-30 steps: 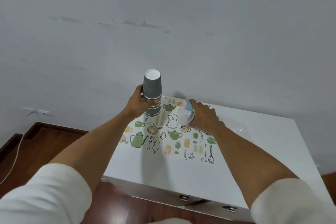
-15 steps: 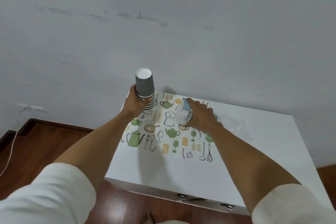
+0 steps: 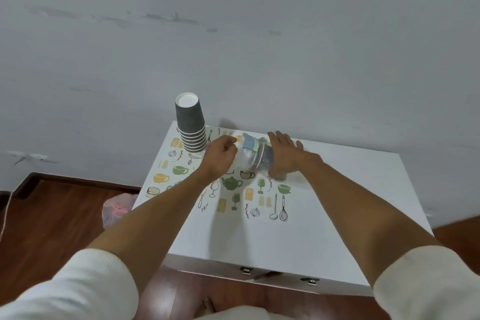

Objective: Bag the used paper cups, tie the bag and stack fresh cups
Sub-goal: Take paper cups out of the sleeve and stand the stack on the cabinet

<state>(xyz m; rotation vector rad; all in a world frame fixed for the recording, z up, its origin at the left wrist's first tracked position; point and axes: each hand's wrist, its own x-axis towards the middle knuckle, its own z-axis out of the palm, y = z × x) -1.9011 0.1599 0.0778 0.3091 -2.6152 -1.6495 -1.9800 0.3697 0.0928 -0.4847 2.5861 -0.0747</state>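
A stack of dark grey ribbed paper cups [image 3: 190, 127] stands upside down at the table's far left corner, free of both hands. Right of it a clear plastic bag with several cups inside [image 3: 253, 157] lies on the white table [image 3: 324, 228]. My left hand [image 3: 220, 157] pinches the bag's left end with curled fingers. My right hand [image 3: 284, 154] lies against the bag's right side, its fingers spread and stretched toward the wall. The bag's far side is hidden behind my hands.
The table top carries a printed pattern of teapots, cups and utensils [image 3: 233, 184]. The grey wall [image 3: 259, 47] rises right behind the table. A pinkish plastic bag [image 3: 117, 212] sits on the wooden floor [image 3: 52, 228] left of the table. Metal latches [image 3: 310, 280] show on the table's front.
My left hand set the cup stack down at the far left corner, let go and moved right to the bag. My right hand's fingers opened out along the bag.
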